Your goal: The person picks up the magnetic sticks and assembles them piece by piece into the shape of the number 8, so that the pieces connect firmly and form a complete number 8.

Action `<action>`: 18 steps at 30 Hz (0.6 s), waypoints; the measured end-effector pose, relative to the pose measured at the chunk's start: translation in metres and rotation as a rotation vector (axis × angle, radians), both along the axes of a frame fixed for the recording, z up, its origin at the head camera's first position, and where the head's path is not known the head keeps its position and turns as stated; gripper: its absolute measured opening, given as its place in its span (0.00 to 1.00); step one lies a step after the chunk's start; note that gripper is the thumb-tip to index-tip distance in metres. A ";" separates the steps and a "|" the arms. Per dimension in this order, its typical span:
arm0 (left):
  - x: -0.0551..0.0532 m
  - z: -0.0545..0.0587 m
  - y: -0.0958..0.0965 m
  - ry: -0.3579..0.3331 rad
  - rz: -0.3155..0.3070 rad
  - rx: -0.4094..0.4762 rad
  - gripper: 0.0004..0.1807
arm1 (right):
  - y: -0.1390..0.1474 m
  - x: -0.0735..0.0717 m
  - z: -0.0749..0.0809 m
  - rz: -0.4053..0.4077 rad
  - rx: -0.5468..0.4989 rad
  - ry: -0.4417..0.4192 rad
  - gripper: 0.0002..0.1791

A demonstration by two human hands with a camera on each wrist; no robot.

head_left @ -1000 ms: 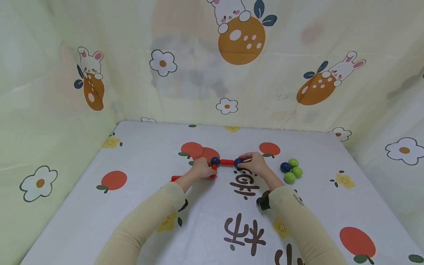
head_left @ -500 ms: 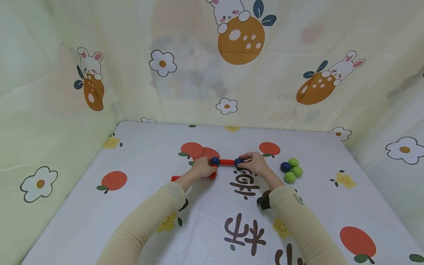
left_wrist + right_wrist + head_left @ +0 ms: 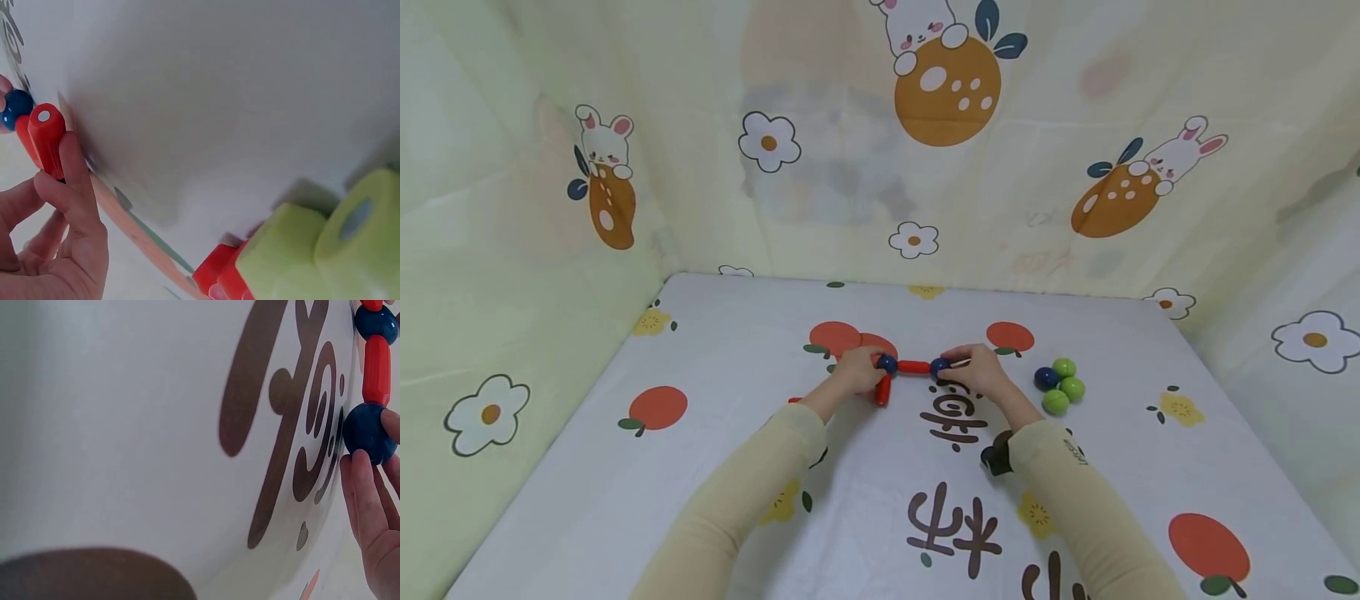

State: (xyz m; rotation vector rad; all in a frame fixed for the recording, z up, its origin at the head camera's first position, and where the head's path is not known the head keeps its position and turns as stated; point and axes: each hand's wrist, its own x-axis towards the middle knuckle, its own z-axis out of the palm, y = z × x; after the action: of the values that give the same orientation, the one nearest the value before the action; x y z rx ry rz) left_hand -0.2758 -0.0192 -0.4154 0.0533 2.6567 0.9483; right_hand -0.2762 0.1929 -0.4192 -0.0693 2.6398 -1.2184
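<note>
Two dark blue balls, the left one and the right one, are joined by a red rod on the tabletop. A second red rod runs from the left ball toward the person; its silver-tipped end faces the left wrist camera. My left hand pinches the left ball, which the second rod hides in the left wrist view. With thumb and fingers, my right hand holds the right ball.
Several green balls and a dark blue ball sit clustered right of the right hand. By the left forearm lie red pieces and light green pieces. A printed cloth curtain rises behind the table.
My left hand has shifted slightly away from the person, from the second red rod up to the left ball, uncovering more of that rod. My right hand stays put.
</note>
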 end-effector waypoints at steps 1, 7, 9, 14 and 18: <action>0.000 0.000 0.000 0.000 -0.001 0.003 0.24 | 0.000 0.000 0.000 -0.003 0.000 -0.001 0.21; -0.001 -0.001 0.000 0.013 0.001 0.016 0.24 | 0.000 -0.003 -0.004 -0.020 0.004 -0.017 0.22; -0.001 -0.001 0.000 0.012 0.009 0.017 0.23 | 0.000 -0.003 -0.004 -0.017 0.006 -0.016 0.22; -0.001 0.000 0.001 0.016 0.020 0.018 0.21 | 0.001 -0.003 -0.004 -0.018 0.004 -0.017 0.22; -0.002 0.000 0.001 0.022 0.017 0.016 0.20 | 0.001 -0.002 -0.003 -0.015 0.006 -0.024 0.22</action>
State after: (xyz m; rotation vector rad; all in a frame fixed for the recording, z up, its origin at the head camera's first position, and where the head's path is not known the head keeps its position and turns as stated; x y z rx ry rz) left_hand -0.2774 -0.0184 -0.4155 0.0454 2.6743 0.9793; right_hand -0.2778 0.1936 -0.4226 -0.0331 2.6281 -1.2081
